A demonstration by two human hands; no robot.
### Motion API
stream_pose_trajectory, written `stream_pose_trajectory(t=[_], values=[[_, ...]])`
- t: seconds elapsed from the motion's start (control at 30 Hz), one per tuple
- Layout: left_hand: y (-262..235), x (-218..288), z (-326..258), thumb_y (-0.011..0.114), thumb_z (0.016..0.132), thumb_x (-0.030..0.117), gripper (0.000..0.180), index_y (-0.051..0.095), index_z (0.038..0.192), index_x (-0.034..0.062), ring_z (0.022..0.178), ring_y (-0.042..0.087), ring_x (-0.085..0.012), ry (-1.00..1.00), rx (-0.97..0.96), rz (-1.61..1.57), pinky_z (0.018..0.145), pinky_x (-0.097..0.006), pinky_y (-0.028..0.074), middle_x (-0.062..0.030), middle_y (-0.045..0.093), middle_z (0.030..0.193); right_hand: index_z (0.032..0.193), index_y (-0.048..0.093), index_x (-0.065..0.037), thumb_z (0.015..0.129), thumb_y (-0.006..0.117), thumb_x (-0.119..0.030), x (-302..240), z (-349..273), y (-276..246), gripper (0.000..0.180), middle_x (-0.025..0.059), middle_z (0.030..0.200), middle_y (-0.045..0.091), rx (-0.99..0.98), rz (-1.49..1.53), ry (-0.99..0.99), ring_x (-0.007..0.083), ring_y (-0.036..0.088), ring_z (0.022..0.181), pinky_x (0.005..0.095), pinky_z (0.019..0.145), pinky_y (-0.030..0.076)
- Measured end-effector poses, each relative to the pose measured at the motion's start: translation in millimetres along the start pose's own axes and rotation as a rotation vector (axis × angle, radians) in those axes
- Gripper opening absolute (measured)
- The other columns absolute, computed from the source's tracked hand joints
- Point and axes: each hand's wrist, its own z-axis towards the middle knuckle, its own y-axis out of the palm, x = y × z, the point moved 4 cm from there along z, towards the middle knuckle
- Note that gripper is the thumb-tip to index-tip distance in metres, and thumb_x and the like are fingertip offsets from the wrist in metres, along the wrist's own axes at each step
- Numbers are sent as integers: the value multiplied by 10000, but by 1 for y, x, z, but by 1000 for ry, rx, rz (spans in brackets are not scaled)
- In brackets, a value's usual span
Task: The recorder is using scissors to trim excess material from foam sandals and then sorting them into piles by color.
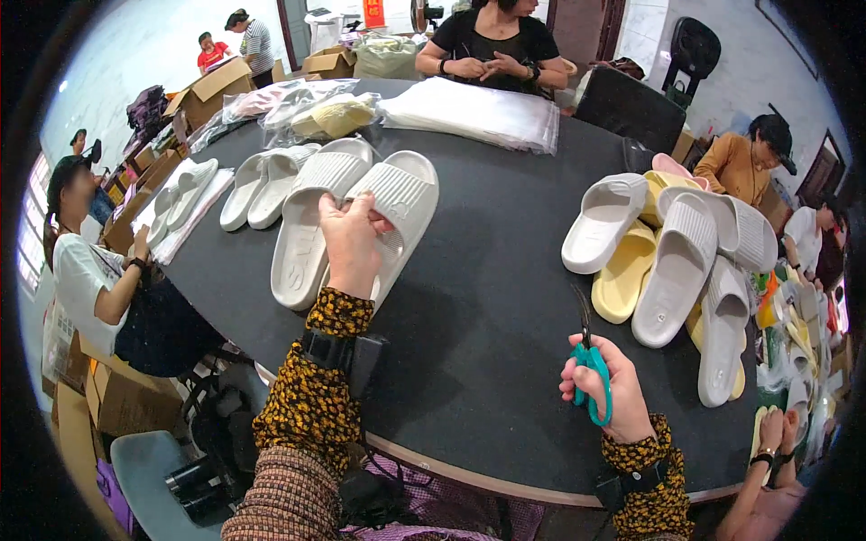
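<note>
The left hand (pixel 352 248) is gripping a pair of grey slippers (pixel 294 245), thumb and fingers closing around the place where the two straps are meeting. The pair is sitting left of centre, side by side, heels pointing toward the person; whether the soles are touching the black surface (pixel 505 270) or hanging just above it is not showing clearly. The right hand (pixel 624 386) is holding scissors (pixel 593 359), fingers wrapping the teal handles and blades pointing away from the body, well apart from the pair. A pile (pixel 674 270) of grey, yellow and pink slippers is lying to the right, and another grey pair (pixel 263 189) is lying just beyond the held one, to the left.

Working well here is probably depending on the left grip: firm enough that neither slipper is twisting loose, yet not squashing the straps. Tilting the pair toward the eyes should be helping inspection. If the blades are coming near, using only their tips and tucking the left fingers away should be sparing skin and straps.
</note>
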Motion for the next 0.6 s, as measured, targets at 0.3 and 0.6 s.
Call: stream_pose_trajectory(t=[0.3,0.6], values=[[9,-7,-5,554,845,-22,434,330,1217,-26,605,533,-107,-166,-25,32,456,-240,472,-70,541,819,1233,448,5,869,593,-123,-1,2,3,412,64,880,577,-8,-47,-28,141,593,736,287,656,524],[16,-35,-23,581,830,-16,358,469,1170,-17,733,625,-137,-344,-242,80,604,-261,530,-104,618,927,1226,452,0,863,587,-132,3,-2,3,409,64,851,581,30,-85,-27,144,599,705,291,633,530]])
